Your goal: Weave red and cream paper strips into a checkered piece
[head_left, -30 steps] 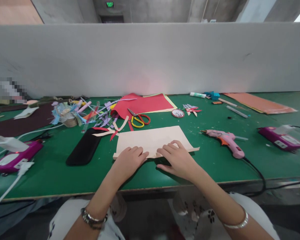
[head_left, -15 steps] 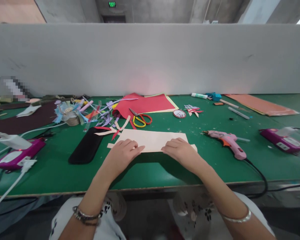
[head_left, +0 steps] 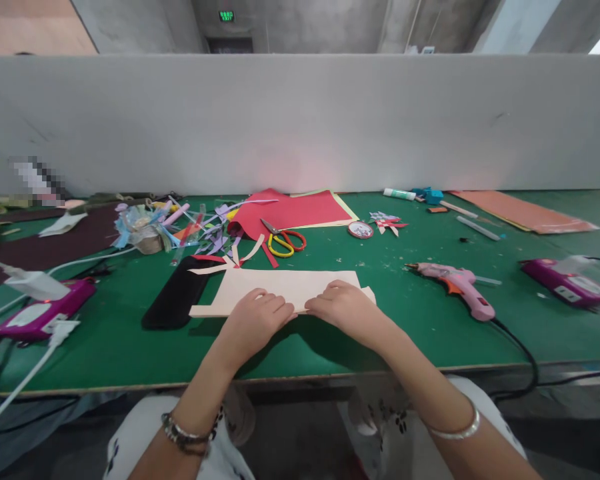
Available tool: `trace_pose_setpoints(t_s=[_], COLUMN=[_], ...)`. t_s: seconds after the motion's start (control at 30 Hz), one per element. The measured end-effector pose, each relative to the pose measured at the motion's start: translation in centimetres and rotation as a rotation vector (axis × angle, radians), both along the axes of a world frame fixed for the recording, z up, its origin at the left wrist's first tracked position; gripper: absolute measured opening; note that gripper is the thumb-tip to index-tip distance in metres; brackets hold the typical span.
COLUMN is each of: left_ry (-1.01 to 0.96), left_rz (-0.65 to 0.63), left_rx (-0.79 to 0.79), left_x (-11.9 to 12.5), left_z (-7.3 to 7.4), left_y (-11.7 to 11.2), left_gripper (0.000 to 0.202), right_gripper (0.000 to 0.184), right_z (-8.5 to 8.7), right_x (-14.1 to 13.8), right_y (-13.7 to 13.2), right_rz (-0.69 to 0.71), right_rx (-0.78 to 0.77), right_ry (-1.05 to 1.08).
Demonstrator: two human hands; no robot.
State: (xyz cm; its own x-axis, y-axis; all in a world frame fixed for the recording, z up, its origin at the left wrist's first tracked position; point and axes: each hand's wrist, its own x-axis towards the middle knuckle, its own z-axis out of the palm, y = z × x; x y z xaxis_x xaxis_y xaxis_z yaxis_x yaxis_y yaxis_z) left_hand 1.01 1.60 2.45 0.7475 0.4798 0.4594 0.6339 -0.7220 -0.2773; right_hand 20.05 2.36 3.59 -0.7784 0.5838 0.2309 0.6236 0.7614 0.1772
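A cream sheet of paper lies in front of me, with a narrow folded strip along its near edge. My left hand grips that near edge left of its middle, fingers curled over it. My right hand pinches the same edge a short way to the right, thumb beneath and fingers on top. Behind the sheet lie scissors with red and yellow handles. Cut red and cream paper strips touch a black phone-like slab at the left.
A pink glue gun rests on the right, its cord running over the table edge. Purple power strips stand at the left and right. Red paper and a pile of paper scraps lie farther back, before a grey partition.
The cream sheet has shifted left and nearer to me, and more of the folded strip shows at its left end. Both hands have moved with it and come slightly closer together.
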Motion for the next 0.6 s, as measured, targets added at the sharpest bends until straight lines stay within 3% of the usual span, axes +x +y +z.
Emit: trace_pose_setpoints(t_s=[0.13,0.37,0.47,0.6], left_ry=[-0.025,-0.073,-0.071,-0.009], left_rz=[0.034,0.046,0.029,0.055], left_rx=[-0.021,-0.170,-0.183,-0.134], left_x=[-1.4,-2.8,-2.4,-0.8], left_z=[0.4,0.8,0.7,0.1], left_y=[0.3,0.7,0.7,0.3], left_gripper=[0.032,0.029,0.028,0.025], right_gripper=[0.026,0.041,0.036,0.018], right_z=[0.9,2.0,2.3,1.8], right_x=[1.8,5.7,5.6,2.9], right_y=[0.5,0.6,0.1,-1.0], right_rz=[-0.066,-0.220,-0.235,-0.239], right_rx=[-0.072,-0.201,-0.037,0.240], right_ry=[0.031,0.289,0.287,0.212])
